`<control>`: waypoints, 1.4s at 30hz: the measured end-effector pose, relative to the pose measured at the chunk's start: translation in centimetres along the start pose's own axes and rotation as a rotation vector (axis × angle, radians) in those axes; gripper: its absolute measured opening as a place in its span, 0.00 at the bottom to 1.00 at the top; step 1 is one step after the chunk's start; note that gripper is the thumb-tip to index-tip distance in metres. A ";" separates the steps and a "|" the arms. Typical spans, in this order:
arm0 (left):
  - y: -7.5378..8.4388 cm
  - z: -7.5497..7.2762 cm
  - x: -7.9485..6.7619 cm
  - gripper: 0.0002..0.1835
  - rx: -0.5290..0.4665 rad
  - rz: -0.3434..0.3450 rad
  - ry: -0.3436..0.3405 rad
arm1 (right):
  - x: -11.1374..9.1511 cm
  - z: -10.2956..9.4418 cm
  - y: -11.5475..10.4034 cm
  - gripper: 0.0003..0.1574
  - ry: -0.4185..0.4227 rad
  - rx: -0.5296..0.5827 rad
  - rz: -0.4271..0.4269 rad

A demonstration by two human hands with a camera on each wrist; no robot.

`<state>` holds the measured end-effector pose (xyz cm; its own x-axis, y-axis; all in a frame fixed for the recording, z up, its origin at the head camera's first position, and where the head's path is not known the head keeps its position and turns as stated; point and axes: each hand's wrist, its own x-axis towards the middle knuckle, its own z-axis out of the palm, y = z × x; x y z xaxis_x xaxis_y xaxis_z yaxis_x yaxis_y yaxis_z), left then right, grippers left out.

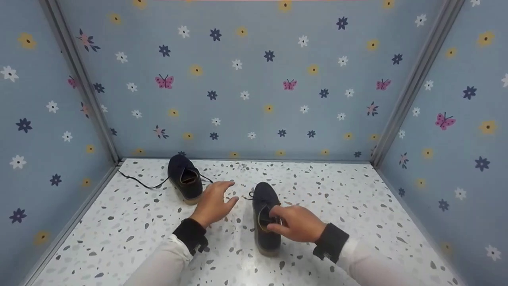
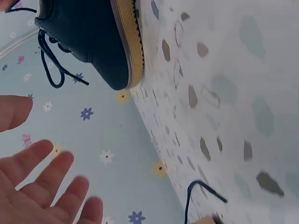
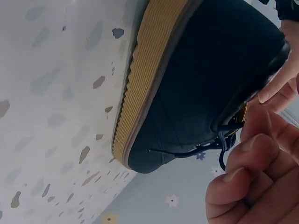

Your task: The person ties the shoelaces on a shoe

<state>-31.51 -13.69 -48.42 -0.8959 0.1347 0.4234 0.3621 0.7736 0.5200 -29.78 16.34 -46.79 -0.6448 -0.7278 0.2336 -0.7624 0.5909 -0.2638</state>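
Note:
Two dark navy lace-up shoes stand upright on the floor. My right hand [image 1: 299, 223] is over the opening of the nearer shoe [image 1: 266, 198], its fingers curled. In the right wrist view, a dark shoelace [image 3: 231, 127] runs from the eyelets to my index finger, which pinches it; the thumb's contact is hidden. A lace loop [image 2: 60, 74] hangs off this shoe's side. My left hand [image 1: 214, 204] hovers between the shoes, fingers and thumb spread, holding nothing. It partly overlaps the farther shoe [image 1: 180, 167], whose laces trail loose to both sides.
The floor [image 1: 337, 198] is white with grey speckles. A light blue panel [image 1: 254, 119] with flowers and butterflies closes off the back, and similar side panels [image 1: 35, 151] flank it. The farther shoe's long lace [image 1: 139, 182] reaches toward the left corner.

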 end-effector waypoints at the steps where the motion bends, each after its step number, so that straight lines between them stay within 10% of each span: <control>1: -0.2 -0.2 0.0 0.26 0.026 0.003 0.014 | 0.0 0.1 -0.2 0.23 -0.010 -0.003 0.001; 12: -3.9 -3.0 0.2 0.38 0.177 -0.040 0.025 | -0.2 1.2 -0.7 0.25 -0.055 -0.052 -0.029; 23: -8.5 -4.8 0.5 0.42 0.215 -0.210 -0.104 | -0.3 1.7 -1.1 0.31 -0.150 -0.153 0.013; 32: -10.0 -5.2 0.6 0.38 0.114 -0.308 -0.227 | -0.4 0.9 -0.4 0.20 -0.128 -0.109 0.001; 42: -10.6 -4.4 1.1 0.33 0.158 -0.314 -0.200 | -1.3 -0.3 3.0 0.12 0.004 -0.036 0.073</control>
<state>-35.18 -24.49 -50.26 -0.9947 -0.0178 0.1012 0.0325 0.8801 0.4737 -31.25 19.19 -47.58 -0.6992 -0.6808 0.2184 -0.7145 0.6548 -0.2463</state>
